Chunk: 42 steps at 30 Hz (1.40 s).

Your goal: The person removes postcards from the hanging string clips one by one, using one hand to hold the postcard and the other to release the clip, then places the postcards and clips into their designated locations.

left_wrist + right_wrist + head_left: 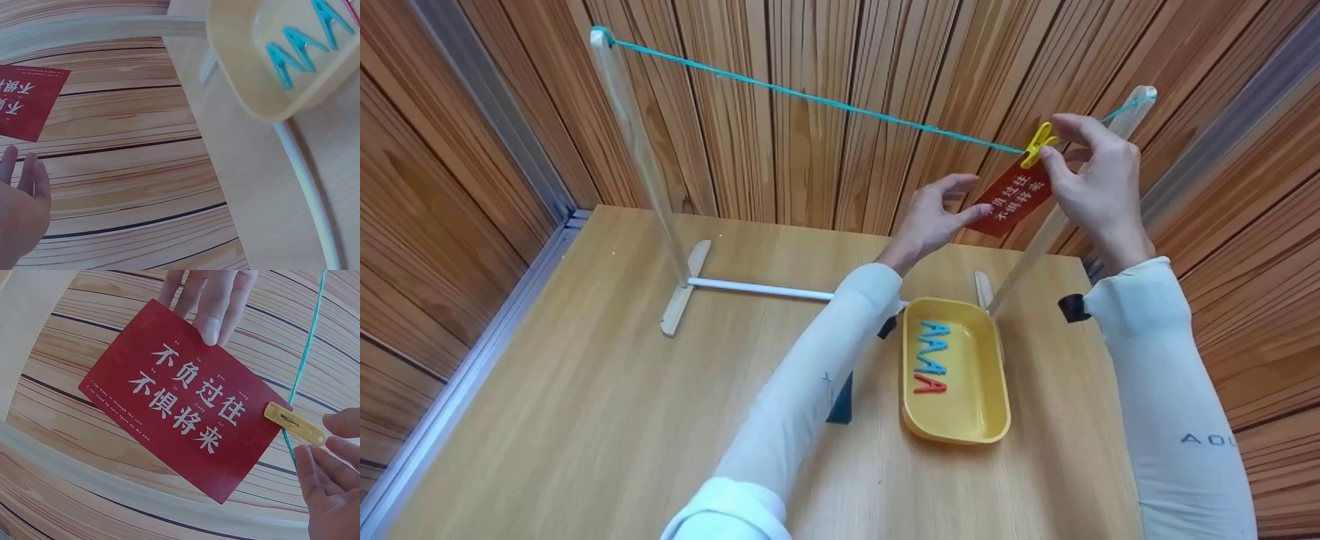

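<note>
A red card point(180, 399) with white lettering hangs aslant from the turquoise string point(825, 105). A yellow clothespin point(289, 422) clips the card's corner to the string. Around the clothespin's handles are the spread thumb and fingers of my right hand point(1099, 172); the handle end stays visible between them in the right wrist view. My left hand point(930, 217) is at the card's lower end, thumb in front of its edge and fingers apart from the thumb. In the left wrist view, a gap shows between the left fingertips point(42, 169) and the card.
Two upright wooden posts point(634, 150) carry the string, with a white bar point(765, 289) joining their feet. A yellow tray point(990, 390) on the table below holds several blue clothespins point(934, 345) and a red one point(930, 385). Wooden panelling stands behind.
</note>
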Tool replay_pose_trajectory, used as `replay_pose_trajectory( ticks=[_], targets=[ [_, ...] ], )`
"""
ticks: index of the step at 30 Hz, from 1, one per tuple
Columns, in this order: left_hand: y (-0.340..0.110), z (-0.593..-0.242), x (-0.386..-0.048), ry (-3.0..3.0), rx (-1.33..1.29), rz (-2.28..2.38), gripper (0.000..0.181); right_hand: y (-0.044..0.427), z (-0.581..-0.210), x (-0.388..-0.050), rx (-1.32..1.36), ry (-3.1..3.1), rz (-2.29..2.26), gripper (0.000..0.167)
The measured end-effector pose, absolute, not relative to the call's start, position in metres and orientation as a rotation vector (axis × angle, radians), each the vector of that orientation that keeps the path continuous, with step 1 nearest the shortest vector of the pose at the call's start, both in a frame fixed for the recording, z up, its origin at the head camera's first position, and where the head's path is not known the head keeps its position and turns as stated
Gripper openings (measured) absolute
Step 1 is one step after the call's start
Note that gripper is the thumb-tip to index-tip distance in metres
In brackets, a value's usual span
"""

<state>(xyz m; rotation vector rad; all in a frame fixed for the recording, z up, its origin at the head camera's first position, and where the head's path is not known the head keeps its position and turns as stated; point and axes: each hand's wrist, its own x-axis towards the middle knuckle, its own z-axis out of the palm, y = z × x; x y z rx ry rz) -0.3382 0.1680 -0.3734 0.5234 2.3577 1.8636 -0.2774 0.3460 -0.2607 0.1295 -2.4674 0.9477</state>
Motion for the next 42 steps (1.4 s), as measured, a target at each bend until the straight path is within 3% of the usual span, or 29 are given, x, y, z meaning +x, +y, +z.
replay_pose_trajectory(
  ticks=[15,34,42],
  targets=[
    [0.187,-0.365,-0.33,2.397,0.559,1.877,0.053,0.346,-0.265,-0.281,0.129,-2.469,0.941,0.043],
    [0.196,-0.352,-0.326,2.525,0.658,1.755,0.032,0.338,-0.268,-0.28,0.148,-2.448,0.957,0.04],
    [0.193,-0.35,-0.325,2.549,0.751,1.739,0.032,0.341,-0.264,-0.279,0.156,-2.482,0.98,0.044]
  ],
)
